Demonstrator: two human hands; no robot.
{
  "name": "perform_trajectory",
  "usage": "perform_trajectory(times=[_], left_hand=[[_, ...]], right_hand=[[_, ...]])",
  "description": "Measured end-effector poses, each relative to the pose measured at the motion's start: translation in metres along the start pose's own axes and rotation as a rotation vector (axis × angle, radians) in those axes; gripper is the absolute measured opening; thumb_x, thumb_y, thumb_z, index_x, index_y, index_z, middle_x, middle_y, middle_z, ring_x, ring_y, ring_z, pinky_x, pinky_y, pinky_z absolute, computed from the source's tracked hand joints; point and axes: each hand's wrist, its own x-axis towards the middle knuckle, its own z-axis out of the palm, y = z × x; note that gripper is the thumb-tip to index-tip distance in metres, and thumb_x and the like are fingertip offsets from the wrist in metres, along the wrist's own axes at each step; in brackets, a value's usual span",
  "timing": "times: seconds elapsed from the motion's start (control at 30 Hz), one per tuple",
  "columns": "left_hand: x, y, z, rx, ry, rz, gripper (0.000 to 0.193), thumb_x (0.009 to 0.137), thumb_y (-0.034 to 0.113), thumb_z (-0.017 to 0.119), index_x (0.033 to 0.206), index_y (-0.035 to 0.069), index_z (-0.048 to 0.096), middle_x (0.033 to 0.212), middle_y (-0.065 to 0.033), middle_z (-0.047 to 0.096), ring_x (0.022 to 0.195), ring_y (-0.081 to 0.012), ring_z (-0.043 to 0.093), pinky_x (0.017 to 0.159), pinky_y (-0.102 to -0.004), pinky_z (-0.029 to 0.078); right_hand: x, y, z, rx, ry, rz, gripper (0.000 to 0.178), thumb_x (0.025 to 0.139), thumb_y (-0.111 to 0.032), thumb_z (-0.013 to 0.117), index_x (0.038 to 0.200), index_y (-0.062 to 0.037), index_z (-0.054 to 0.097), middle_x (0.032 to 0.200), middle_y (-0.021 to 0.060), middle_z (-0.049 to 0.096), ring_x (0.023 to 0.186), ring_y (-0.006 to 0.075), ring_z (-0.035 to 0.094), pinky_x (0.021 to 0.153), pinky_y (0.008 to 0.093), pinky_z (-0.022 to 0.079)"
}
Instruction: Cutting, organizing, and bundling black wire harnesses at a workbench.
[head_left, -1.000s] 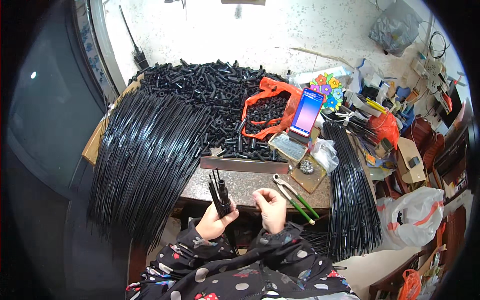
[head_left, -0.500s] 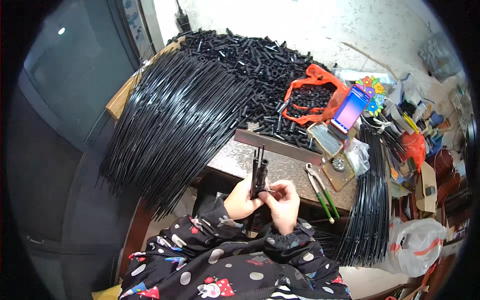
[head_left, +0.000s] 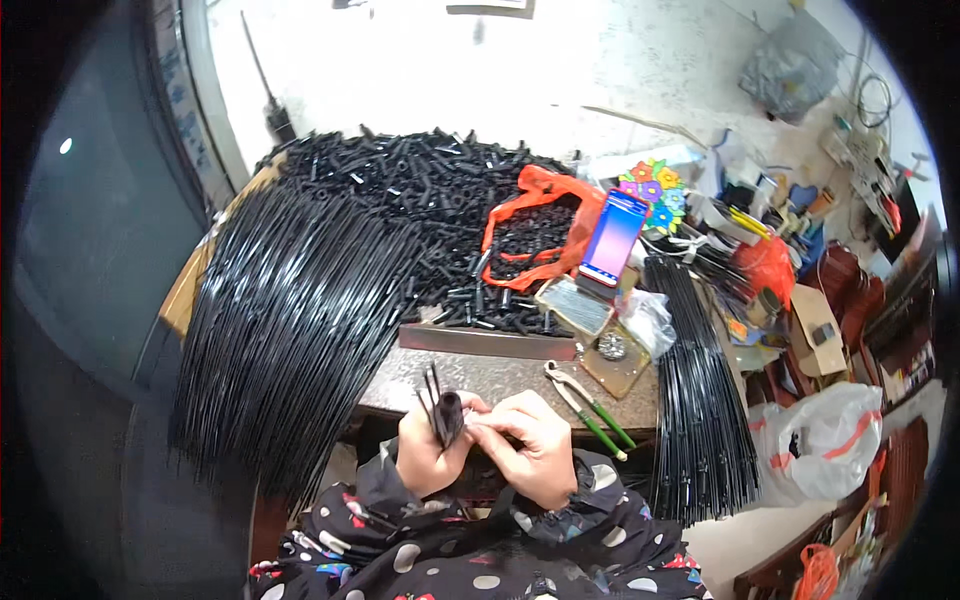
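My left hand [head_left: 425, 460] is closed around a black tubular part [head_left: 450, 418] and a few thin black rods [head_left: 429, 385] whose ends stick up beside it. My right hand [head_left: 535, 450] presses up against it from the right, thumb and fingers pinched together at the side of the tube. What sits in that pinch is too small and covered to name. Both hands are held just in front of the near edge of the speckled tabletop [head_left: 480, 374].
A large fan of black rods [head_left: 290, 310] covers the left side. Behind a metal strip [head_left: 487, 341] lies a heap of black tubular pieces [head_left: 400, 180], with a red plastic bag [head_left: 575, 255] and a phone [head_left: 614, 238]. Green-handled pincers [head_left: 590, 410] and more rods [head_left: 695, 400] lie to the right.
The whole view has shifted, showing more wall at the top. The tubular part now points more toward me, and my right fingers are closed tighter beside it.
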Motion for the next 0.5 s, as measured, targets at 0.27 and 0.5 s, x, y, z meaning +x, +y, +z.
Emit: perform_trajectory(times=[0.27,0.5], left_hand=[[0.002,-0.014,-0.004,-0.088,-0.384,0.03,0.032,0.067,0.006,0.073,0.081,0.003,0.044,0.085,-0.018,0.06,0.067,-0.0242,0.06,0.06,-0.0281,0.048],[-0.013,-0.094,-0.008,-0.413,-0.24,-0.263,0.025,0.076,-0.003,0.062,0.082,0.006,0.039,0.064,-0.01,0.051,0.059,-0.0212,0.052,0.061,-0.0346,0.045]], right_hand=[[-0.007,0.013,-0.032,0.901,-0.447,1.163,0.017,0.084,-0.019,0.059,0.082,-0.0028,0.061,0.073,0.0024,0.06,0.055,0.004,0.048,0.048,0.017,0.035],[0.07,0.033,-0.097,-0.168,-0.131,0.495,0.016,0.079,-0.014,0.062,0.085,0.0013,0.063,0.071,0.008,0.059,0.06,0.0115,0.054,0.057,0.0239,0.043]])
